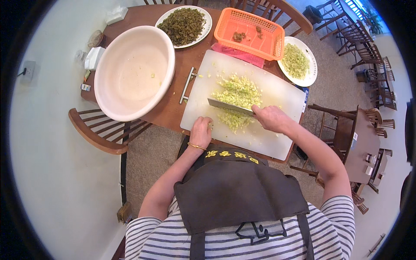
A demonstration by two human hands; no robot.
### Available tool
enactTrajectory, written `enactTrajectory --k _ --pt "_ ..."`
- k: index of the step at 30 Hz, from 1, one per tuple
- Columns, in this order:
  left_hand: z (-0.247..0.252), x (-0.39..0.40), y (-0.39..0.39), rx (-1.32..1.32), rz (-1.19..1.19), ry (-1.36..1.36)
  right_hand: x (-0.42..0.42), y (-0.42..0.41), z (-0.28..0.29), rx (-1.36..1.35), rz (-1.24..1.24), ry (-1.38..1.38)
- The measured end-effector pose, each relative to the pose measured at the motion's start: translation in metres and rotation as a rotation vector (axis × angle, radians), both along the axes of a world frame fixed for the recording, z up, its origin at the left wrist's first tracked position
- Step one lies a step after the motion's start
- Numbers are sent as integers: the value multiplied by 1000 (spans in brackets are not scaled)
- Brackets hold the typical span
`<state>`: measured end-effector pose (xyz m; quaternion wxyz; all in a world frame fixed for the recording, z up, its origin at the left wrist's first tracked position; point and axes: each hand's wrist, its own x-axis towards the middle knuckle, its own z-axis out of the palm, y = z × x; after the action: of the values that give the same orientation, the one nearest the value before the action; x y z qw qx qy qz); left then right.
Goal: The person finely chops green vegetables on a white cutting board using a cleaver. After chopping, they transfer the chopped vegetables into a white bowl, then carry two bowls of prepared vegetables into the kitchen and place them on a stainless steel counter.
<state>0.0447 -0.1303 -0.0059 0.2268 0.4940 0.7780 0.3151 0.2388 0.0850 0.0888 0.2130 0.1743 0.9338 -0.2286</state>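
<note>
My right hand (pixel 271 118) grips the handle of a cleaver (pixel 230 106), its blade lying across a heap of finely chopped pale green vegetable (pixel 242 91). Chopped bits lie on both sides of the blade. Under them is a white plastic cutting board (pixel 276 87) with a metal handle (pixel 187 85) by its left edge. My left hand (pixel 200 131) rests at the board's near left edge, fingers bent, a few small bits by the fingertips. Whether it holds anything cannot be told.
A large white basin (pixel 130 74) stands at the left. Beyond the board are a plate of dark chopped greens (pixel 185 26), an orange plastic basket (pixel 248 37) over a pink cloth (pixel 239 55), and a plate of chopped pale vegetable (pixel 295 61). Wooden chairs (pixel 97 131) stand around the table.
</note>
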Motion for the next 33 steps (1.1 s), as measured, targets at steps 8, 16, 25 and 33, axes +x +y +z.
enactTrajectory --k 8,16,25,33 --pt "7 -19 25 -55 -1 -36 21 -19 16 -132 -344 181" --pt "-15 -26 150 159 25 262 11 -25 -15 43 -784 157" --pt "-16 10 154 295 -456 375 -2 -44 -24 82 -910 212" --pt "28 -20 117 247 -503 284 -33 -74 -14 96 -937 167"
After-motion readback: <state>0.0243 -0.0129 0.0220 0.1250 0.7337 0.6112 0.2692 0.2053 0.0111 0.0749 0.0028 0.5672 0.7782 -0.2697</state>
